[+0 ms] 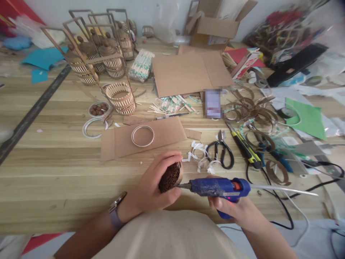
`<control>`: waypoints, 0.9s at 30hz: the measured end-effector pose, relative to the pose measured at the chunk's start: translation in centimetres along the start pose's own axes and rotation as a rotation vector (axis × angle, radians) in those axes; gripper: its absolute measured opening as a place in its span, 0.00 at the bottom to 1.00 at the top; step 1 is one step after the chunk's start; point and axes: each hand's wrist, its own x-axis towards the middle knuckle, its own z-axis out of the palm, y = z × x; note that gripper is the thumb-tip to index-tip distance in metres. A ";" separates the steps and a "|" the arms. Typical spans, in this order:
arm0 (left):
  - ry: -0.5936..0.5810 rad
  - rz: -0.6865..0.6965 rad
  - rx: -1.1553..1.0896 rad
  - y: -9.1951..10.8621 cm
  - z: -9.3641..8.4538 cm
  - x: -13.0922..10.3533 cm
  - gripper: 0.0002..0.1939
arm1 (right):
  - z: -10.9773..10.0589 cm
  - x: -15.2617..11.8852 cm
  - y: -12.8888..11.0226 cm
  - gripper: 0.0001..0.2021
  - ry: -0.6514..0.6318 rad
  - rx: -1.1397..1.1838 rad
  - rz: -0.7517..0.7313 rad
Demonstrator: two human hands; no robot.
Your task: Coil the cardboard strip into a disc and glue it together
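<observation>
Near the table's front edge, my left hand (pixel 155 187) is wrapped round a short brown round piece (pixel 169 178) with a rough, dark textured face and a lighter rim. My right hand (pixel 231 207) grips a blue glue gun (pixel 215 187) by its handle, with a small red light showing. The gun's nozzle points left and meets the rim of the round piece, close to my left thumb. A white glue stick (pixel 283 189) sticks out of the gun's back end. Beyond my left hand, a pale ring (pixel 142 136) lies on a cardboard strip (pixel 172 133).
Black-handled scissors (pixel 221 151) and a yellow-black cutter (pixel 246 147) lie beyond the gun. Cables (pixel 283 208) run at the right. Slatted baskets (pixel 120 99) with tall handles stand back left, by a bowl of brown balls (pixel 99 109). Cardboard sheets (pixel 185 72) lie at the back.
</observation>
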 end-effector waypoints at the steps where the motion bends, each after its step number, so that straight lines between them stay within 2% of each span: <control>1: 0.002 0.002 -0.015 0.0 0.0 0.0 0.27 | 0.0 0.1 -0.1 0.24 -0.011 -0.001 0.001; 11: 0.000 -0.013 -0.057 0.0 0.1 -0.1 0.26 | 0.0 0.6 -0.9 0.28 -0.050 -0.016 -0.003; 17: 0.007 -0.017 -0.076 0.0 0.1 -0.2 0.25 | -0.3 0.3 -0.4 0.25 -0.041 -0.019 -0.069; 27: 0.007 -0.025 -0.090 0.2 0.0 -0.1 0.24 | -0.2 -0.2 0.8 0.20 -0.017 0.047 -0.049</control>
